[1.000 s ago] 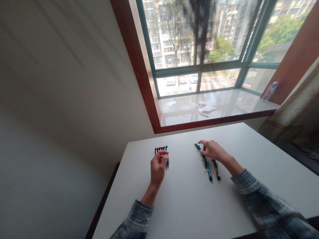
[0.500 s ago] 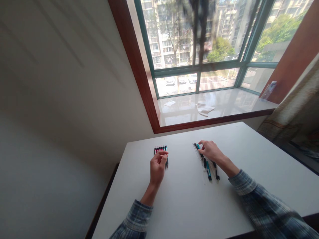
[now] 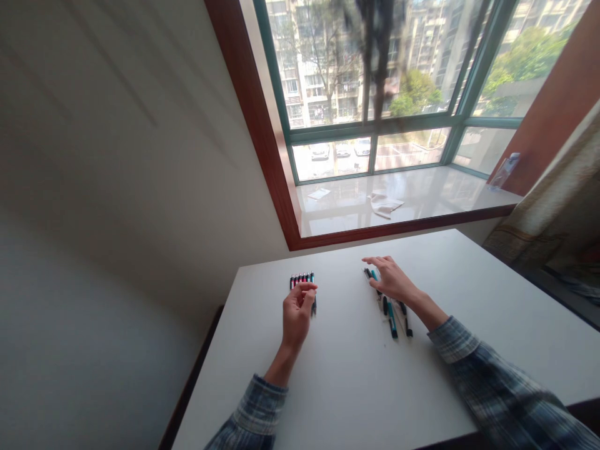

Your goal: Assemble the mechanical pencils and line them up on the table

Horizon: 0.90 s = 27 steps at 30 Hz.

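Observation:
A row of several pens, with red, teal and dark barrels, lies on the white table. My left hand is over the row's lower part, fingers curled in; whether they hold anything is hidden. To the right, my right hand hovers with thumb and fingers spread and nothing between them. Beneath and beside it is a loose group of black and teal pens, lying at a slant. My right hand partly covers the upper pens of that group.
Behind the table a red-brown sill edge borders the window ledge. On the ledge are a crumpled white cloth or paper, a flat white piece and a clear bottle. A curtain hangs at the right.
My right hand has moved slightly left and its fingers have spread wider over the upper pens. My left hand has stayed in place.

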{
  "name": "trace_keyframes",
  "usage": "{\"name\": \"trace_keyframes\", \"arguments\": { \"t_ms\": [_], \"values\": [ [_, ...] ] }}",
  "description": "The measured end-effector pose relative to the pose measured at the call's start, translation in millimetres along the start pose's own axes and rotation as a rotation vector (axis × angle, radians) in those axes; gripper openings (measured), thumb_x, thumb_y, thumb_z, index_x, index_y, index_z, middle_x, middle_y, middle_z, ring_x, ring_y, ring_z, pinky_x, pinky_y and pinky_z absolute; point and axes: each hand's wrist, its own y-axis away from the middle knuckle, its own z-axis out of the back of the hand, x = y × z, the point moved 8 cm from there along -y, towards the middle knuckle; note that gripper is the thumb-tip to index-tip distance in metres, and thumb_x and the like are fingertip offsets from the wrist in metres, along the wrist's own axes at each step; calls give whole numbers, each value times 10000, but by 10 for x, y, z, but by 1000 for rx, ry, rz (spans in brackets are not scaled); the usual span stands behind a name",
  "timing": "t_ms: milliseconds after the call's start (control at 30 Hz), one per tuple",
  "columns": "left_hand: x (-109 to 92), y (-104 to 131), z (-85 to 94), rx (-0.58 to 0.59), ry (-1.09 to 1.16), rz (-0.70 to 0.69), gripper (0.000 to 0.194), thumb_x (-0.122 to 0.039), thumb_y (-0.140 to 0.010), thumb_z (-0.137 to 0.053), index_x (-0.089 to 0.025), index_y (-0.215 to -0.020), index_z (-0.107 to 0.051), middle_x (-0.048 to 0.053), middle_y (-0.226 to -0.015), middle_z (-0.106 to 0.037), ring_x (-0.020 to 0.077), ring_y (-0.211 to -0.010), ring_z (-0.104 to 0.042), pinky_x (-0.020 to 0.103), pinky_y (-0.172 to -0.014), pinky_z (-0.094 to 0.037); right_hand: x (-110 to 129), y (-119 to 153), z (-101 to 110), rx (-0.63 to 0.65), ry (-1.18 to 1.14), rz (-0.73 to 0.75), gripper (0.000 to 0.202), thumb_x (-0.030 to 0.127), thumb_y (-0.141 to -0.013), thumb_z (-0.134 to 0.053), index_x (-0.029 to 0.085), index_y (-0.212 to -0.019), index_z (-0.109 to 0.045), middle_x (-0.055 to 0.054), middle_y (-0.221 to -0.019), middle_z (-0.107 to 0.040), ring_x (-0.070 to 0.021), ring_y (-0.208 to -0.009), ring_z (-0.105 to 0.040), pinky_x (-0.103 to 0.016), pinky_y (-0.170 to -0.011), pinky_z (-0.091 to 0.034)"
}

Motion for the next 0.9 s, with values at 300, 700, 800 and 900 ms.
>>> {"name": "trace_keyframes", "arguments": {
  "t_ms": [300, 700, 800, 900],
  "values": [
    [-4, 13, 6, 3, -14, 1, 158, -324, -850, -632, -185, -873, -705, 0, -724, -605, 122, -609, -504, 226, -554, -386, -42, -12, -81, 83, -40, 11, 639, 107, -757, -605, 227, -1384, -586, -57, -1320, -678, -304, -1262, -489, -426, -1056, -435],
    [28, 8, -3, 14, -18, 2, 163, -330, -867, -624, -185, -889, -695, 2, -728, -589, 125, -618, -488, 230, -555, -373, 20, -33, 52, -3, -43, 34, 586, 111, -776, -599, 250, -1345, -611, -51, -1146, -736, -294, -1179, -523, -419, -999, -459],
    [31, 1, -4, 18, -16, 2, 161, -329, -865, -624, -185, -886, -692, -6, -714, -573, 122, -617, -482, 227, -558, -370, 33, -33, 107, -24, -25, 50, 597, 131, -776, -612, 260, -1359, -600, -47, -1138, -737, -299, -1187, -519, -429, -1004, -451],
    [25, 1, -4, 18, -20, 4, 161, -329, -859, -628, -181, -884, -687, -13, -700, -558, 118, -614, -470, 223, -561, -367, 36, -14, 67, 40, -2, 73, 624, 144, -754, -634, 262, -1366, -601, -52, -1184, -730, -321, -1231, -498, -445, -1025, -441]
  ]
}}
